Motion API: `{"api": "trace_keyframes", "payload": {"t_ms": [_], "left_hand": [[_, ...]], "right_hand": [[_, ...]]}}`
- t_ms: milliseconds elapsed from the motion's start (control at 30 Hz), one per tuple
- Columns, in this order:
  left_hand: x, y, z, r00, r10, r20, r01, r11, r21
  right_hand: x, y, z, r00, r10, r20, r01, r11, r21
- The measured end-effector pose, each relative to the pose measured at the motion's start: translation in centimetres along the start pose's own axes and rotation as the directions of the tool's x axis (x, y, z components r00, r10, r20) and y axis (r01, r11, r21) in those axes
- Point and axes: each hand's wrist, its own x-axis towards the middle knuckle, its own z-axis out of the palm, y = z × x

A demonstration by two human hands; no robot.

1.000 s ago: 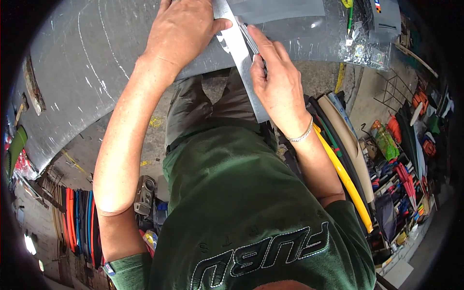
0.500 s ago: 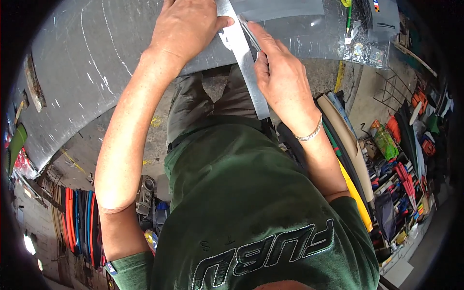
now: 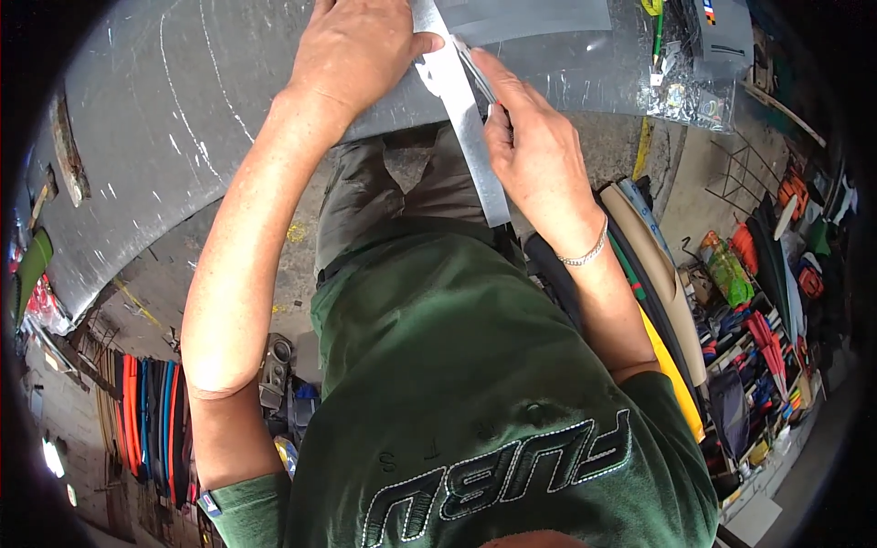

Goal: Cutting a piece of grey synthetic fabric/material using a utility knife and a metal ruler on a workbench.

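Note:
A long metal ruler [image 3: 468,128] lies slantwise across the grey table, its near end sticking out past the edge toward my body. My left hand [image 3: 361,46] bears down on the ruler's far part, its thumb laid over the strip; the other fingertips are cut off by the top of the picture. Close along the ruler's right side, my right hand [image 3: 539,146] grips a slim, silvery cutter knife [image 3: 477,71], index finger stretched along it. The knife's tip points up and left and is hard to make out. Right of the ruler lies a smooth grey sheet [image 3: 548,18].
The scratched dark grey table [image 3: 137,137] curves across the top. At its right corner are a green pencil [image 3: 659,41] and clear plastic packets [image 3: 690,96]. Fabric rolls [image 3: 671,265] lean at my right, by crowded shelves [image 3: 767,356]. More rolls [image 3: 151,402] stand lower left.

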Motion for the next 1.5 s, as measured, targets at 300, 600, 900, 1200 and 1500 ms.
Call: {"api": "trace_keyframes", "payload": {"t_ms": [300,600,900,1200,1500], "left_hand": [[-0.3,-0.4,0.1,0.999,-0.033,0.018,0.034,0.999,-0.023],[0.1,-0.8,0.3,0.998,-0.058,-0.019,0.058,0.998,-0.017],[0.8,-5.3,6.3,0.751,0.300,-0.589,-0.533,0.801,-0.272],[0.3,-1.5,1.3,0.993,-0.117,0.021,0.116,0.993,0.027],[0.4,-0.8,0.4,0.994,-0.109,0.034,0.108,0.994,0.022]], "right_hand": [[-0.4,-0.8,-3.9,0.978,0.191,0.086,-0.209,0.856,0.474],[4.1,4.4,-10.4,0.958,-0.154,0.243,-0.176,0.354,0.919],[12.4,0.8,-3.9,0.962,-0.202,-0.184,0.256,0.422,0.870],[17.9,-0.1,3.2,0.990,-0.119,0.071,-0.033,0.297,0.954],[17.9,0.4,4.3,0.985,-0.117,0.127,-0.085,0.307,0.948]]}}
